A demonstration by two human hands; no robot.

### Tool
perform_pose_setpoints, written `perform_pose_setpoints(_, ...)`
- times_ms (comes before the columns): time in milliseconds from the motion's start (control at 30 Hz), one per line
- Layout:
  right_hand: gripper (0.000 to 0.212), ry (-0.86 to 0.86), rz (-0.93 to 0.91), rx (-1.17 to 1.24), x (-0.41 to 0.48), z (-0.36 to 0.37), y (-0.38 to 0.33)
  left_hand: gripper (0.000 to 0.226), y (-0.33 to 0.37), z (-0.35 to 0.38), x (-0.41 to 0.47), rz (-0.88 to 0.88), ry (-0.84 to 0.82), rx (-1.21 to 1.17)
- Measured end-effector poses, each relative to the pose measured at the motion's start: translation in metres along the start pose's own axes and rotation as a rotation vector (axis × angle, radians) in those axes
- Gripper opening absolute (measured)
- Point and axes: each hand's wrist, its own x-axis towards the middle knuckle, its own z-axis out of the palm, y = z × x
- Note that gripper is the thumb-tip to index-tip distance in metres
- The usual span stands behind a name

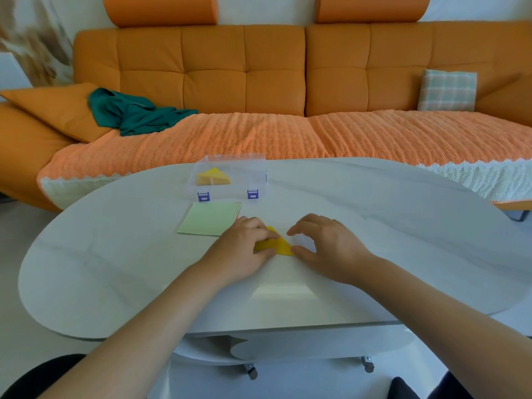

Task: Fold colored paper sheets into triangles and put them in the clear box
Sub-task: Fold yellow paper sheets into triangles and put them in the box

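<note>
Left hand (244,243) flat over half-hidden yellow triangle (280,246), right hand (325,243) spread, fingertips at its edge.

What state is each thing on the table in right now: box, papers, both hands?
Clear box: latches look undone; whether a lid is on, cannot tell; holds a folded yellow triangle.
Green sheet: flat, unfolded, on top of a stack; a red edge shows beneath.
Yellow paper: folded to a triangle, lying on the table.
Left hand: pressing on the yellow paper.
Right hand: fingertips at the paper's right edge.
</note>
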Motion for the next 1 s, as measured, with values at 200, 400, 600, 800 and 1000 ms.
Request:
perform_pose_setpoints(200,0.029,-0.043,-0.133,-0.015,0.014,0.003,0.001,0.034,-0.003,-0.005,0.005,0.153,-0.041,0.096)
perform_pose_setpoints(400,0.022,0.017,-0.305,-0.130,0.024,0.005,0.008,0.030,-0.007,-0.007,0.008,0.167,-0.031,0.051)
perform_pose_setpoints(600,0.035,0.047,-0.291,-0.049,0.024,0.005,0.006,0.036,-0.010,-0.003,0.010,0.279,0.028,0.165)
perform_pose_setpoints(800,0.027,0.062,-0.308,-0.072,0.023,0.005,0.012,0.030,-0.007,-0.002,0.010,0.335,0.095,0.212)
perform_pose_setpoints(1000,0.016,0.169,-0.231,-0.034,0.023,0.005,0.008,0.032,0.000,-0.007,0.007,0.213,0.110,0.073)
